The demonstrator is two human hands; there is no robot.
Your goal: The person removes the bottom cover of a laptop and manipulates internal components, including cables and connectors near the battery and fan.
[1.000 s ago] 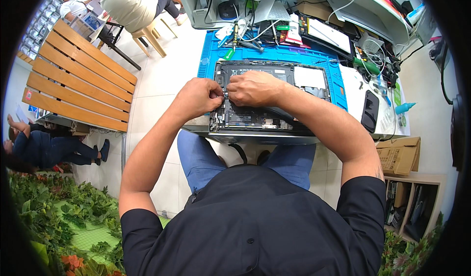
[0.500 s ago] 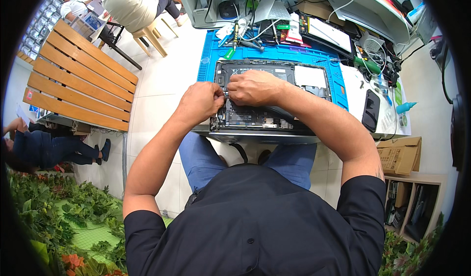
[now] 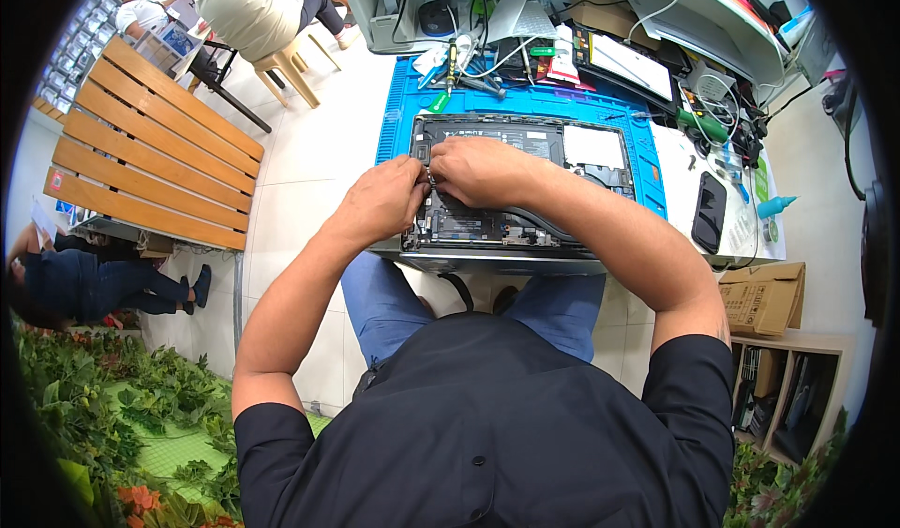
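Observation:
An opened laptop [image 3: 469,226] lies with its inner parts bare on a blue repair mat [image 3: 396,106]. Over its left edge my left hand [image 3: 389,193] is closed, thumb and fingertips pinched together. My right hand [image 3: 478,169] meets it there, its fingers curled in over the laptop's inside. Between the fingertips of both hands shows a small shiny piece at the laptop's left side, too small to name. A dark battery [image 3: 530,143] and a white rectangular part [image 3: 592,145] sit in the far half of the laptop. My right forearm covers part of its right side.
Tools, cables and a screwdriver [image 3: 452,64] crowd the mat's far edge. To the right are a dark phone [image 3: 710,211], a teal bottle [image 3: 775,205] and a cardboard box [image 3: 764,298]. A slatted wooden bench [image 3: 155,148] stands left; people sit beyond it.
My right hand has shifted slightly left, closer to my left fingertips. Both hands stay at the laptop's left edge.

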